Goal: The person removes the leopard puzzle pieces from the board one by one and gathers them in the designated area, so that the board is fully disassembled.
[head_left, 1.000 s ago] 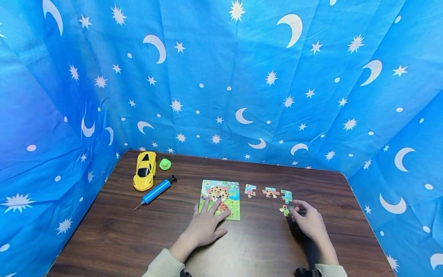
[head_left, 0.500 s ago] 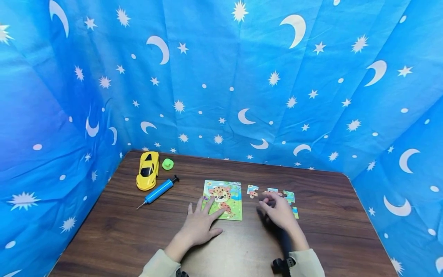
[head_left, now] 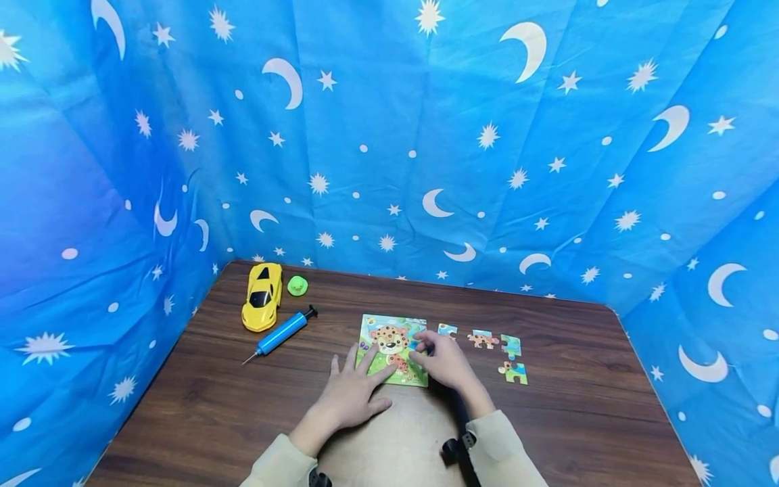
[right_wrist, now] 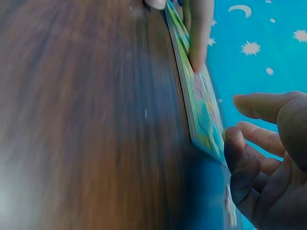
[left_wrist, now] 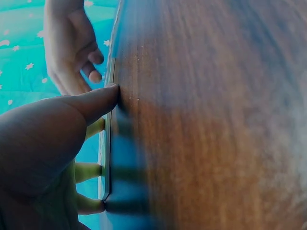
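A jigsaw puzzle of a leopard cub lies in its tray near the table's middle. My left hand rests on its lower left part with fingers spread; in the left wrist view the thumb reaches to the tray's near edge. My right hand hovers at the tray's right edge. In the right wrist view its thumb stands apart from the loosely bent fingers, with nothing seen between them. Several loose puzzle pieces lie right of the tray, one partly behind the right hand.
At the table's back left stand a yellow toy car and a small green rubber duck. A blue hand pump with a thin needle lies in front of them. Blue cloth with moons and stars hangs around the wooden table.
My right hand has moved left, from a loose piece at the far right, across the other pieces to the tray's right edge. The left hand has stayed on the puzzle, shifting slightly.
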`<state>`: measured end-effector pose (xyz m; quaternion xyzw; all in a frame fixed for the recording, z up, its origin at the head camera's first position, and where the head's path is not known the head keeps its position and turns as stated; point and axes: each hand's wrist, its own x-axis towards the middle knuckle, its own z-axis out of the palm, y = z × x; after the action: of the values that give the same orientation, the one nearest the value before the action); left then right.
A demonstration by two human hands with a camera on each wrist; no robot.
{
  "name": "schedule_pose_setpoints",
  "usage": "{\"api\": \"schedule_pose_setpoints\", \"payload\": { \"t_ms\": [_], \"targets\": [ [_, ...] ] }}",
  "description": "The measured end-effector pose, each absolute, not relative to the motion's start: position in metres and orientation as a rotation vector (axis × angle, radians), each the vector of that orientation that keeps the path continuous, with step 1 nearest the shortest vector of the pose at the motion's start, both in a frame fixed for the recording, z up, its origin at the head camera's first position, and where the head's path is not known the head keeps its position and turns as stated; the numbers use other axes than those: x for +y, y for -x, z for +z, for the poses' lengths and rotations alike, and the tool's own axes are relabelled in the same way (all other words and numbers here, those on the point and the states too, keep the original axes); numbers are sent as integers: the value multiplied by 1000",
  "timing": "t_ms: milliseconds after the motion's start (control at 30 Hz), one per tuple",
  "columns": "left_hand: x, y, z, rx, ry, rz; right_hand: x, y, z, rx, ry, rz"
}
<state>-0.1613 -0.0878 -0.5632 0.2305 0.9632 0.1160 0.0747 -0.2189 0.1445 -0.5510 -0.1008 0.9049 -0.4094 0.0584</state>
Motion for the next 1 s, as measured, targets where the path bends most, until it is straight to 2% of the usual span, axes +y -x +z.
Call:
{"api": "schedule_pose_setpoints", "payload": {
  "t_ms": [367,1000],
  "targets": [
    [-88,161,-564,2888,-702,337,122,229,-550,2692,280,-1162],
    [-88,162,-565,2895,-695,308,118,231,-556,2710,210,-1151]
  ]
}}
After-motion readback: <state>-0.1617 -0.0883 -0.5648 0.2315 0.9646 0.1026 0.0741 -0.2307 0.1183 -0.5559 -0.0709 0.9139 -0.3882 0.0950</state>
